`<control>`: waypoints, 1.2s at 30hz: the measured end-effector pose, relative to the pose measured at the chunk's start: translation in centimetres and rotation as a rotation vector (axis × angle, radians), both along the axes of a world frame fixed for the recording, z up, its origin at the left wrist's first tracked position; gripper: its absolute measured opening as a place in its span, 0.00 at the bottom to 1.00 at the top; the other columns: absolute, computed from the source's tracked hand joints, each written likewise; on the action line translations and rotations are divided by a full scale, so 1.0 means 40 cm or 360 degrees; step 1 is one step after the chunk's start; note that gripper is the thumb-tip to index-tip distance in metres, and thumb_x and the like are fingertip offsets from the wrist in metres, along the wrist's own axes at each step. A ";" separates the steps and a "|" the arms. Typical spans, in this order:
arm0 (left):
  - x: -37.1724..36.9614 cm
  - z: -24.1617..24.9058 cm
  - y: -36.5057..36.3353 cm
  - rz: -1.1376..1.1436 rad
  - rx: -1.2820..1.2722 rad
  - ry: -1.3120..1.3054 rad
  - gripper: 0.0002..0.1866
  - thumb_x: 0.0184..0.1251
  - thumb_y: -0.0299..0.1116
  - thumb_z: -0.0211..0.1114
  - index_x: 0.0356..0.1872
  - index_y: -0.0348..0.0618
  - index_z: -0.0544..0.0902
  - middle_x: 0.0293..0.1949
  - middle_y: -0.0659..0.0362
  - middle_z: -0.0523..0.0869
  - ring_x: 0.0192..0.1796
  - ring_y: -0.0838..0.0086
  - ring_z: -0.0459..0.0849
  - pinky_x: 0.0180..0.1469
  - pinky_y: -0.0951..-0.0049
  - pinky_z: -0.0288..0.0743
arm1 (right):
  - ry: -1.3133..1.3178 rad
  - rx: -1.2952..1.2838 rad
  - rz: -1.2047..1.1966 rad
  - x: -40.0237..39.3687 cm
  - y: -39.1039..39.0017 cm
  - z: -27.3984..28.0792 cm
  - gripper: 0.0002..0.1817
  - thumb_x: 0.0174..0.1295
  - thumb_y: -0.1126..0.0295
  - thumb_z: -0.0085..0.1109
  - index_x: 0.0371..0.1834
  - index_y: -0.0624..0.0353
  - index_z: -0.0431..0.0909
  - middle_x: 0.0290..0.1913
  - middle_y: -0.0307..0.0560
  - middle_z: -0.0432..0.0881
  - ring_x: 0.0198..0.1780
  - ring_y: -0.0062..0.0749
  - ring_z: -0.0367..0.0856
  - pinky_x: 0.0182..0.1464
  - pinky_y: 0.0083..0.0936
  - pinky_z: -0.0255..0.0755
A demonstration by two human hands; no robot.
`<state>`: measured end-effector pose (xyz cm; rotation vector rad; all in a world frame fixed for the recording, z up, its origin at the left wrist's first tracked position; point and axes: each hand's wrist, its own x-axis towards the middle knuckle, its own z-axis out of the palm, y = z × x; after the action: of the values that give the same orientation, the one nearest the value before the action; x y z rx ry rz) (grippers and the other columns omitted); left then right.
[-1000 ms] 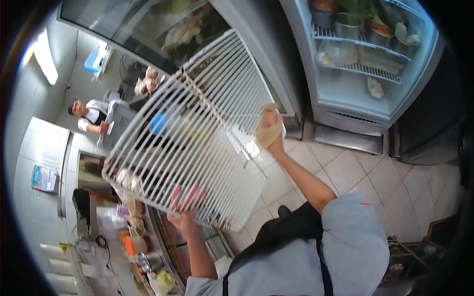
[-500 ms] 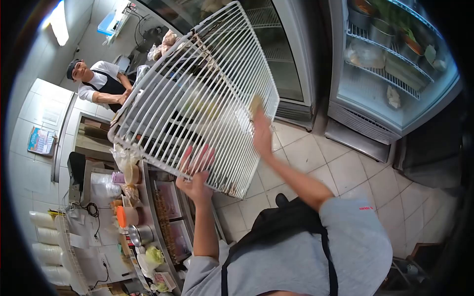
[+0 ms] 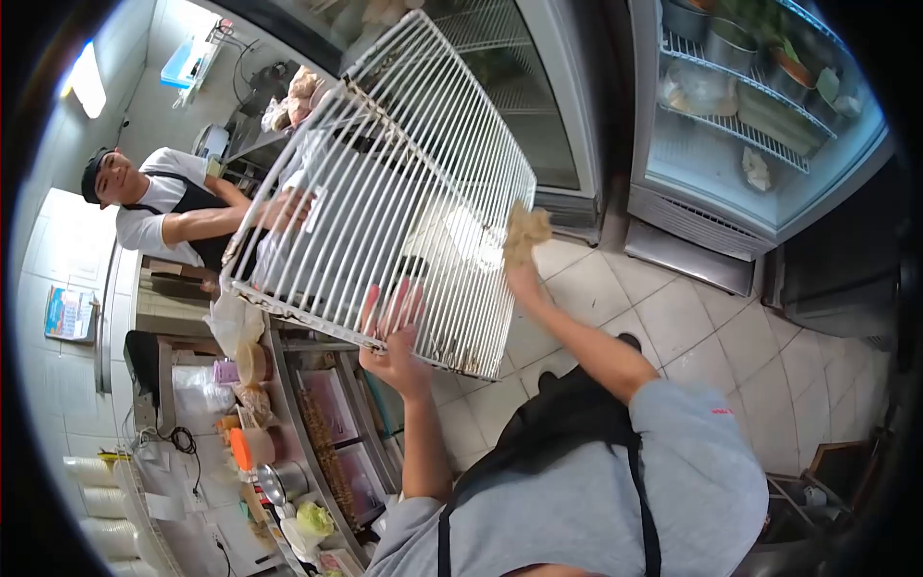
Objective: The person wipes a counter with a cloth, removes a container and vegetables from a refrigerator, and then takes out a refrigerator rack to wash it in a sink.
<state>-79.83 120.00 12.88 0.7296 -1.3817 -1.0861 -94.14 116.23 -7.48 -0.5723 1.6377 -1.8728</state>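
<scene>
A white wire rack, with brownish patches along its bars, is raised and tilted in front of me. My left hand grips its lower edge, the thumb on the near side and the fingers showing behind the bars. At the rack's right edge, my right hand is closed round a crumpled tan cloth. The fingers are mostly hidden by the cloth.
A co-worker in a cap and dark apron stands at the left behind the rack. An open fridge with stocked shelves is at the right, beside a glass-doored fridge. A cluttered counter runs along the lower left.
The rack has shifted slightly left and down in view. My right hand with the cloth has moved to the rack's right edge. The co-worker is nearer, an arm reaching behind the rack.
</scene>
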 end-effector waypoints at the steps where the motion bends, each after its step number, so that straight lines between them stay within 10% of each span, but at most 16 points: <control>1: -0.049 -0.002 -0.001 0.0118 0.0025 0.0140 0.25 0.43 0.15 0.48 0.49 0.24 0.71 0.32 0.50 0.80 0.26 0.72 0.76 0.32 0.76 0.70 | -0.0047 0.0081 -0.0056 0.050 0.031 0.002 0.17 0.57 0.70 0.47 0.48 0.68 0.68 0.45 0.60 0.76 0.49 0.45 0.73 0.49 0.32 0.65; 9: -0.095 -0.167 0.026 0.0472 -0.0131 -0.0841 0.17 0.44 0.18 0.54 0.40 0.29 0.78 0.22 0.64 0.77 0.23 0.84 0.69 0.25 0.81 0.63 | -0.0182 0.0185 0.0794 -0.190 0.216 -0.075 0.16 0.47 0.78 0.45 0.41 0.69 0.72 0.38 0.57 0.79 0.40 0.43 0.77 0.44 0.30 0.68; 14: -0.168 -0.288 0.091 0.0395 0.0536 -0.0964 0.19 0.49 0.19 0.52 0.46 0.32 0.77 0.35 0.57 0.83 0.35 0.78 0.80 0.39 0.80 0.71 | -0.0238 0.0288 0.0897 -0.373 0.192 -0.047 0.13 0.51 0.78 0.43 0.38 0.68 0.73 0.30 0.52 0.79 0.34 0.36 0.76 0.37 0.29 0.68; 18: -0.204 -0.365 0.096 0.0512 0.0616 -0.1055 0.15 0.48 0.26 0.57 0.39 0.37 0.79 0.25 0.52 0.82 0.24 0.76 0.77 0.29 0.75 0.68 | -0.0108 0.0256 0.1178 -0.402 0.178 -0.013 0.11 0.51 0.77 0.44 0.37 0.69 0.73 0.31 0.50 0.79 0.34 0.33 0.76 0.37 0.27 0.68; 22: -0.130 -0.445 0.110 0.0283 0.0633 -0.1452 0.15 0.47 0.30 0.56 0.38 0.39 0.79 0.28 0.47 0.81 0.30 0.56 0.79 0.34 0.65 0.71 | 0.0021 0.0193 0.1368 -0.410 0.212 -0.063 0.12 0.49 0.78 0.44 0.36 0.69 0.74 0.31 0.48 0.79 0.33 0.29 0.76 0.37 0.24 0.68; 36: 0.485 -0.554 0.511 0.0268 0.1057 -0.1966 0.23 0.42 0.27 0.53 0.46 0.52 0.78 0.38 0.49 0.81 0.41 0.55 0.79 0.44 0.59 0.72 | 0.0396 0.0754 0.2185 0.112 0.353 -0.087 0.10 0.55 0.73 0.45 0.36 0.64 0.76 0.23 0.40 0.75 0.22 0.25 0.71 0.23 0.23 0.66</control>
<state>-60.43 140.44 -9.29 2.2099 -1.8716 -0.9511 -89.67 130.36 -10.95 -1.2825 1.1561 -0.4150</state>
